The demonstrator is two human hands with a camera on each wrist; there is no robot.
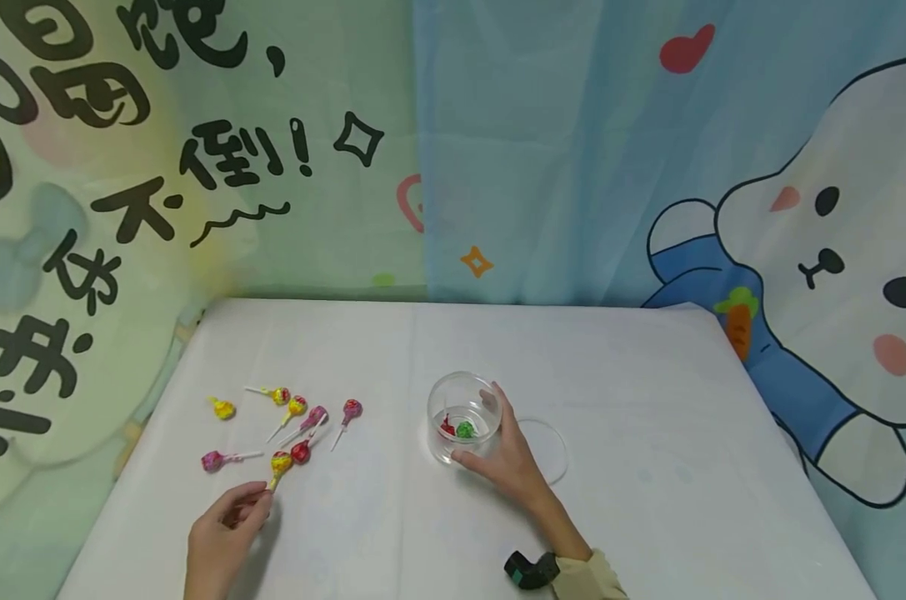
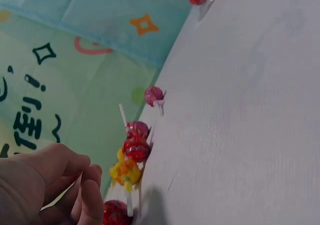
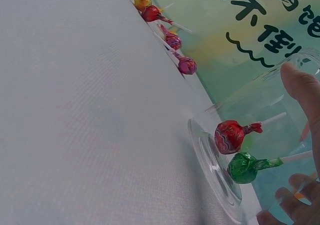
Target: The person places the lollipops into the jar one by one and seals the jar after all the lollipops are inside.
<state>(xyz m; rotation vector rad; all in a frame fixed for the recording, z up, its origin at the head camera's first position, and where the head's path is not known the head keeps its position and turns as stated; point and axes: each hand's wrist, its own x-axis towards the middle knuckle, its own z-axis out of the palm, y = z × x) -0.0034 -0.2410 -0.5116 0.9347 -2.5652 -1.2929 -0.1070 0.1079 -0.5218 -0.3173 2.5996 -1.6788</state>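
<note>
My right hand (image 1: 508, 458) grips a clear round cup (image 1: 441, 392), thumb on the near side and fingers round the far right side. Inside lie a red lollipop (image 3: 230, 136) and a green lollipop (image 3: 243, 168). On the left of the table, my left hand (image 1: 227, 529) is beside a yellow lollipop (image 1: 281, 463), fingers bent and fingertips close to its stick. In the left wrist view that lollipop's stick (image 2: 130, 202) shows apart from the fingers. A red lollipop (image 1: 301, 452) lies against the yellow one.
Several other lollipops lie about: a pink one (image 1: 352, 409), a purple-pink one (image 1: 213, 462) at left, and a yellow one (image 1: 223, 409) behind it. A clear ring-like disc (image 1: 564, 454) rests right of the cup. A printed curtain (image 1: 528, 150) hangs behind the white table (image 1: 648, 417).
</note>
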